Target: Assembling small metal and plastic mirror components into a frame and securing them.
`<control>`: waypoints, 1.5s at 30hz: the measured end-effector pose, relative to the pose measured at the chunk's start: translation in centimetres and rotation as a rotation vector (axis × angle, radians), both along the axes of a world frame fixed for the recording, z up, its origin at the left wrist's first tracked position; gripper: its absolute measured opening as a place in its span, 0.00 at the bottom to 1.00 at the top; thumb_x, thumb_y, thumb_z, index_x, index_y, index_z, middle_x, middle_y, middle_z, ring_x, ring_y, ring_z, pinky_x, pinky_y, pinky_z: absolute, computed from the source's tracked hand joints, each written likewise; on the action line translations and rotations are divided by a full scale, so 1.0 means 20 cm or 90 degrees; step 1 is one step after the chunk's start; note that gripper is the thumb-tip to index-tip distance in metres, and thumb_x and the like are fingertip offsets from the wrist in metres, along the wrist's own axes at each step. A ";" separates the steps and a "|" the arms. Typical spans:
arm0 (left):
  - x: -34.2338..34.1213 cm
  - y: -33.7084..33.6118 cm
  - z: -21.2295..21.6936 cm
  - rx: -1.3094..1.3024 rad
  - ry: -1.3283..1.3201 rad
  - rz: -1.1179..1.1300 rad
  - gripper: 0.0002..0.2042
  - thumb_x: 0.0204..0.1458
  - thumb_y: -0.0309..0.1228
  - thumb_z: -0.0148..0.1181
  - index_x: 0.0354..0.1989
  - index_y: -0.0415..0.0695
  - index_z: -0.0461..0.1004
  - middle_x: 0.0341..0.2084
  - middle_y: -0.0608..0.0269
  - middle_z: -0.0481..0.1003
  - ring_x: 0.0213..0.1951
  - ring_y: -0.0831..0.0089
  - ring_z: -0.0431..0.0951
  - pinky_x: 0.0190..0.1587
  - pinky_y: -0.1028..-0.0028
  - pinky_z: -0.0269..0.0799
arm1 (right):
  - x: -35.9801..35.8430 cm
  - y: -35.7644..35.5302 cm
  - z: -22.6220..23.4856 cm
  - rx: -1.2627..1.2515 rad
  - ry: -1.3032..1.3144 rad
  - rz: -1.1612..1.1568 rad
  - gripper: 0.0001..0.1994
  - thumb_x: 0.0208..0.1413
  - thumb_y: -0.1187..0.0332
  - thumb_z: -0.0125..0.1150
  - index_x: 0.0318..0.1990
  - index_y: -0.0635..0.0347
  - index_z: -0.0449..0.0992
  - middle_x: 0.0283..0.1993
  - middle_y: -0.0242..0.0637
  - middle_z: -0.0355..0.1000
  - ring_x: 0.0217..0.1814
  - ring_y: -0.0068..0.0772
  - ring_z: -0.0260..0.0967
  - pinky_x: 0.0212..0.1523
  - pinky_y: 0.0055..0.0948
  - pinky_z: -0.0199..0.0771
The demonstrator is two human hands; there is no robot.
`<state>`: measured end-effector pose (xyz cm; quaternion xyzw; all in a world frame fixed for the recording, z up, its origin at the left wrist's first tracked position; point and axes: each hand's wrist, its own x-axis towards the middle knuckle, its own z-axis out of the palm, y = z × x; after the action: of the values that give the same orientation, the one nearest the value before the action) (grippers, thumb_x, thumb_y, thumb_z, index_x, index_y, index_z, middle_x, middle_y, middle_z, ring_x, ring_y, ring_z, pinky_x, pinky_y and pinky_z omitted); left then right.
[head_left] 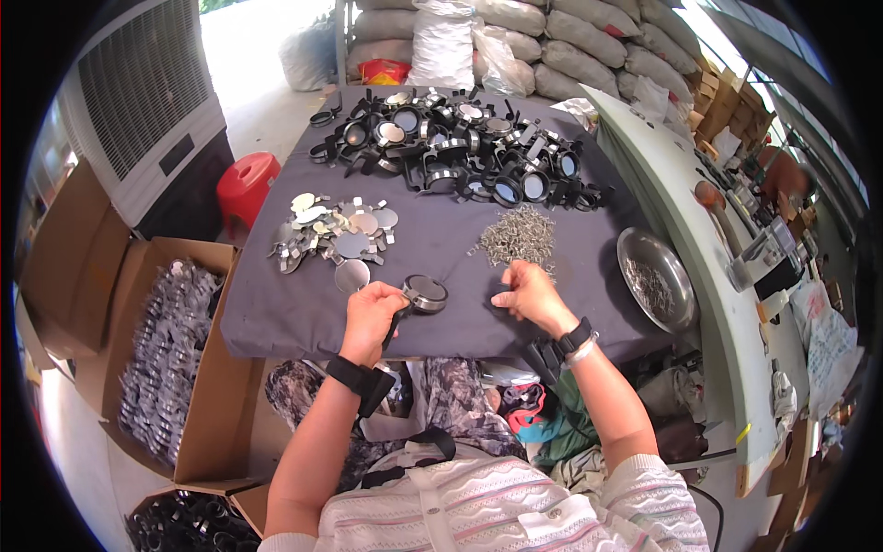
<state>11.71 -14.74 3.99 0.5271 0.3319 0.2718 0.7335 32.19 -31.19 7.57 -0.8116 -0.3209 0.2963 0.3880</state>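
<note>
My left hand [372,317] is closed around the black handle of a round, black-rimmed metal piece [425,293], whose flat disc faces up over the near part of the table. To the right, my right hand [532,296] has its fingers curled together in a pinch. What they hold, if anything, is too small to make out. Just beyond that hand lies a heap of small metal fittings [520,235]. A pile of flat silvery discs with tabs [349,230] lies past my left hand, one disc [351,275] almost touching its fingers.
Many black round-framed pieces [451,143] cover the far end of the dark cloth-covered table [276,317]. A metal bowl [658,281] with small parts stands at the right edge. At left are a cardboard box [241,386] of wrapped pieces and a red stool [248,184].
</note>
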 end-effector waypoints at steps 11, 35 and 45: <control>0.01 0.03 -0.02 0.026 -0.036 -0.118 0.02 0.45 0.21 0.59 0.23 0.38 0.74 0.15 0.69 0.72 0.14 0.85 0.65 0.13 0.83 0.57 | -0.30 0.24 -0.04 0.373 -0.323 0.344 0.08 0.43 0.76 0.65 0.32 0.62 0.72 0.30 0.36 0.71 0.33 0.37 0.71 0.33 0.30 0.71; 0.00 -0.01 -0.14 0.620 -0.012 0.038 0.11 0.44 0.29 0.63 0.32 0.38 0.69 0.15 0.54 0.70 0.17 0.59 0.72 0.21 0.66 0.65 | -0.25 0.43 0.07 0.244 -0.253 0.401 0.08 0.43 0.70 0.64 0.31 0.61 0.72 0.26 0.40 0.72 0.27 0.43 0.72 0.28 0.34 0.69; -0.04 0.32 0.30 0.117 0.042 -0.088 0.06 0.50 0.29 0.60 0.28 0.40 0.73 0.16 0.66 0.72 0.12 0.82 0.66 0.14 0.81 0.59 | -0.27 0.04 -0.31 0.423 -0.264 -0.123 0.04 0.52 0.76 0.59 0.31 0.64 0.69 0.27 0.38 0.70 0.28 0.29 0.69 0.30 0.29 0.69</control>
<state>10.84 -8.28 10.08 0.6226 0.2924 0.2326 0.6876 26.89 -30.32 1.34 -0.7107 -0.3931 -0.0313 0.5825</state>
